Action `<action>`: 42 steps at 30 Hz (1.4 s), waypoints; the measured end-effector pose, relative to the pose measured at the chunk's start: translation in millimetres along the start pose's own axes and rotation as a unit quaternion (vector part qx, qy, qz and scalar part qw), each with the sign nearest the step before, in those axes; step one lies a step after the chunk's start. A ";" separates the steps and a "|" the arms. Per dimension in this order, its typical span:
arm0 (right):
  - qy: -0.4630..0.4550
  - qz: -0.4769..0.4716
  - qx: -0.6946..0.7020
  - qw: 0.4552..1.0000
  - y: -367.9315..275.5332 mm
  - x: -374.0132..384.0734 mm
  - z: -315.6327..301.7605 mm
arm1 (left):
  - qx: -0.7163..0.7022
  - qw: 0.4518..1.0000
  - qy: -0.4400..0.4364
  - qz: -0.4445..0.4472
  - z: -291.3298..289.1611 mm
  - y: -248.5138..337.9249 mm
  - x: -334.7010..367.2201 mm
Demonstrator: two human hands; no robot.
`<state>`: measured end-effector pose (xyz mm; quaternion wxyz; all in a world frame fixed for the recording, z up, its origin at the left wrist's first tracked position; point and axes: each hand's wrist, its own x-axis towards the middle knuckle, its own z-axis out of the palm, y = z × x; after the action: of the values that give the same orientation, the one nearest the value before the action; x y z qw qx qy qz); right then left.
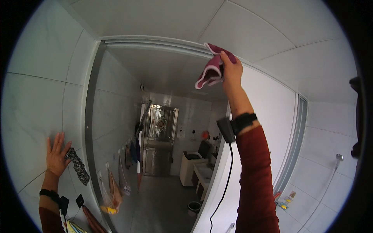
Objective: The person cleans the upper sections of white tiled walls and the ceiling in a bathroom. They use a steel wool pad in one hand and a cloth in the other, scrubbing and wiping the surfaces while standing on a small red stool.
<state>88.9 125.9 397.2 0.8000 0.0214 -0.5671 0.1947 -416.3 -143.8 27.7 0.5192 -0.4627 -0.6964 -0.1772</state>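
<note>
High up, my right hand [232,72] is closed round a maroon cloth [213,72] with a pale pink edging. The cloth is bunched, one part hanging in a fold and another pressed at the white top rail [163,44] of the sliding door frame. At the far left, my left hand [57,157] lies against the tiled wall [39,105], fingers stretched upward. Beside its thumb hangs a twisted black-and-white fabric band [78,167]; whether the thumb touches it I cannot tell. Black straps with small boxes sit on both my wrists.
A white sliding door panel [264,112] stands to the right, and a shower head [339,157] hangs on the wall beyond. Through the opening are a metal door [158,155], a washing machine [190,165], a bucket [193,209] and hanging bags [114,188]. A black cable dangles from my right wrist.
</note>
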 end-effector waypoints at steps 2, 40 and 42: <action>-0.011 0.055 0.054 0.997 3.6 24.5 16.8 | 0.005 1.000 0.023 0.015 1.9 -2.1 -0.5; 0.083 -0.071 0.153 0.982 -48.7 55.4 82.5 | 0.013 1.000 -0.018 -0.010 -3.7 -1.2 4.0; 0.116 0.105 0.234 0.960 -46.1 57.0 83.1 | 0.008 0.999 -0.027 -0.015 -4.0 -0.7 4.4</action>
<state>45.6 78.4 487.6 0.8082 0.1249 -0.4079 0.4061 -414.9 -145.0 33.4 0.5014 -0.4528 -0.7183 -0.1662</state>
